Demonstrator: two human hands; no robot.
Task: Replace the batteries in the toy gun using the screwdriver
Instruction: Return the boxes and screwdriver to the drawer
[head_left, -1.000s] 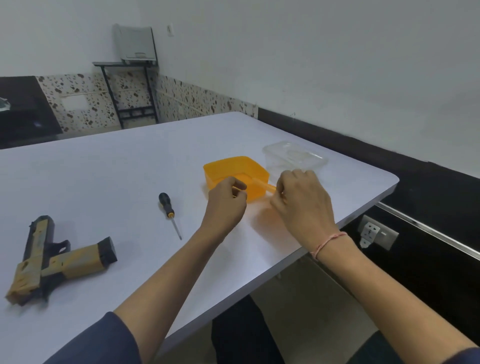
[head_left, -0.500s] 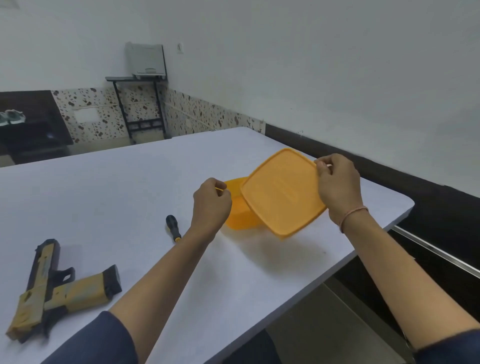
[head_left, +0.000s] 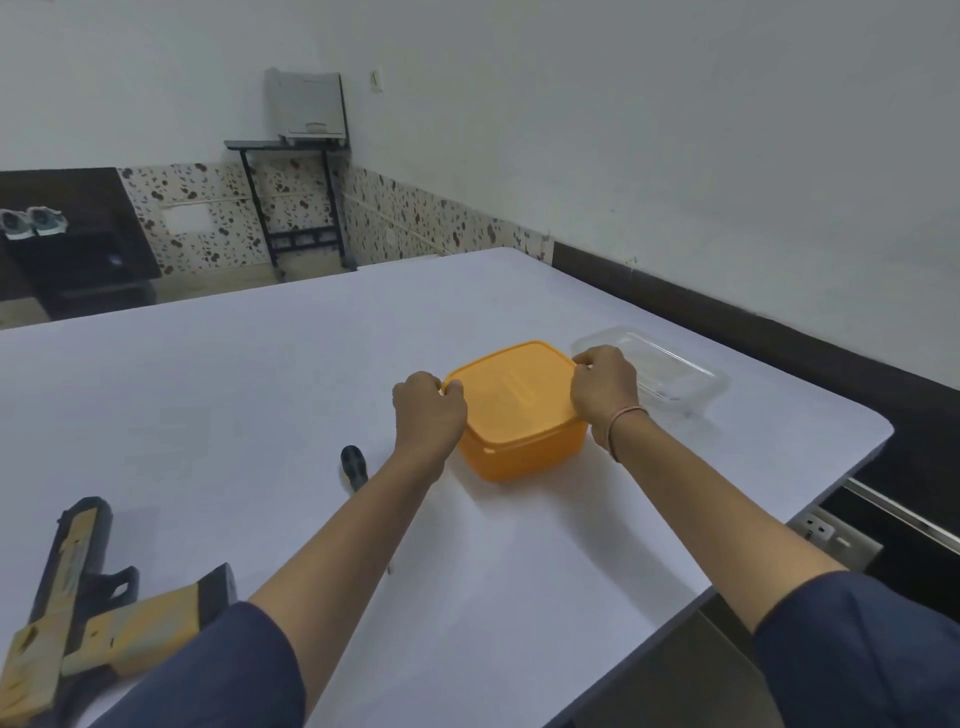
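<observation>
Orange box (head_left: 524, 447), clear tray (head_left: 675, 374), white table (head_left: 208, 405), yellow-and-black toy gun (head_left: 88, 618), black-handled screwdriver (head_left: 354, 466)

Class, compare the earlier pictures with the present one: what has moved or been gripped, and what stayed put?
The orange lid, held tilted over the open orange container by the right hand, has come down flat onto it. The left hand, earlier at the container's rim, now grips the lid's corner. The toy gun, screwdriver and clear tray stayed put.

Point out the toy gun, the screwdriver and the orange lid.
toy gun (head_left: 137, 631): head view, on its yellow handle.
screwdriver (head_left: 354, 466): head view, on its black handle.
orange lid (head_left: 514, 397): head view, on its flat top.
</observation>
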